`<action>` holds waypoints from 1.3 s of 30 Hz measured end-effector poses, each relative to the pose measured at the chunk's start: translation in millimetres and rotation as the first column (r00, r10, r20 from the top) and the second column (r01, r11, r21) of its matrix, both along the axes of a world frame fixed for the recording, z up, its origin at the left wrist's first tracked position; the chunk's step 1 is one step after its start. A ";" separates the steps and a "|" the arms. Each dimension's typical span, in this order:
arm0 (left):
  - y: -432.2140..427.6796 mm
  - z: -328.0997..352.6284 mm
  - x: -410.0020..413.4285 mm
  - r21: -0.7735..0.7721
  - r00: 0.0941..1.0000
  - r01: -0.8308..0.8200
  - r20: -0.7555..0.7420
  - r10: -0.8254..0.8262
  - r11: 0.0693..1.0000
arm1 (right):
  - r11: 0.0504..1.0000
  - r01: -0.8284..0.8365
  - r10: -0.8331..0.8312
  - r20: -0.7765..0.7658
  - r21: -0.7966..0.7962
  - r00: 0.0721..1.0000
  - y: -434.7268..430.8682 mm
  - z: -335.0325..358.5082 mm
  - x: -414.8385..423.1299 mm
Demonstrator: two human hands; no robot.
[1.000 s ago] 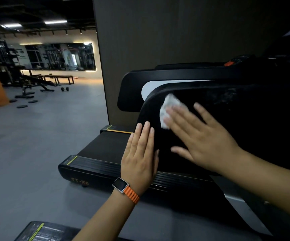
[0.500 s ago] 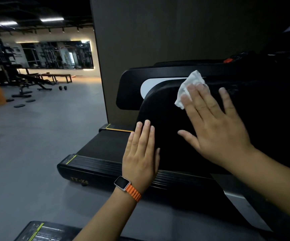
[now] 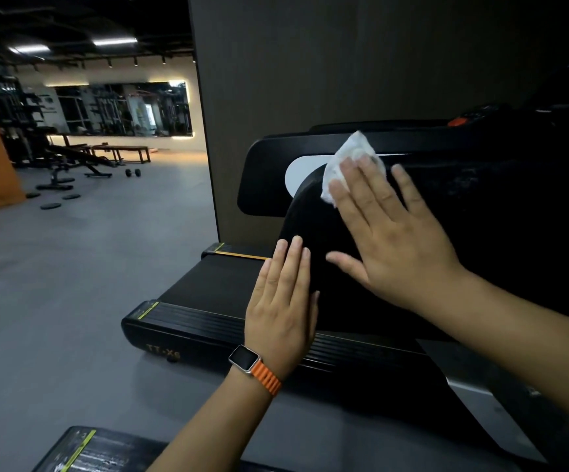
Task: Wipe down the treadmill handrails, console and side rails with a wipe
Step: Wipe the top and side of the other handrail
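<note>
We see the right hand (image 3: 402, 240) spread flat on the treadmill's black side panel (image 3: 487, 240), its straight fingers pinning the white wipe (image 3: 349, 158) at the panel's upper edge. The left hand (image 3: 283, 301) lies flat, fingers together, along the panel's near edge; its palm contact seems likely but unclear.
</note>
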State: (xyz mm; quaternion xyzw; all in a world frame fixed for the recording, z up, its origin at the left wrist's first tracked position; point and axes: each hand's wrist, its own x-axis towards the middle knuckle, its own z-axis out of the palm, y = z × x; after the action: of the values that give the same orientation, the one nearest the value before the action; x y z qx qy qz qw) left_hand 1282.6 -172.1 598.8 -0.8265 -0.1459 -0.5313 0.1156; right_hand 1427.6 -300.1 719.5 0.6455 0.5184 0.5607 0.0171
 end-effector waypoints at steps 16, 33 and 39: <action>13.3 -21.2 -27.9 -0.033 0.998 -0.053 -0.047 0.052 0.998 | 0.963 0.004 0.050 0.194 -0.270 0.980 -12.2 -57.2 0.3; 23.5 -41.9 -55.0 -0.108 0.986 -0.141 -0.099 0.131 0.984 | 0.998 -0.029 0.035 0.099 -0.061 0.995 46.3 -39.9 -33.4; 30.2 -55.4 -77.0 -0.129 0.976 -0.184 -0.145 0.165 0.975 | 0.920 -0.029 0.115 0.199 -0.390 0.973 4.5 -116.8 -15.3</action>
State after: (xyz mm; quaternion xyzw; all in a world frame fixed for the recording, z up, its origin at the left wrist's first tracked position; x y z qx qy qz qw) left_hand 1205.6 -141.9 543.3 -0.8502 -0.2472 -0.4510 0.1123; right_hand 1412.3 -295.6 602.7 0.5445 0.6366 0.5158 0.1793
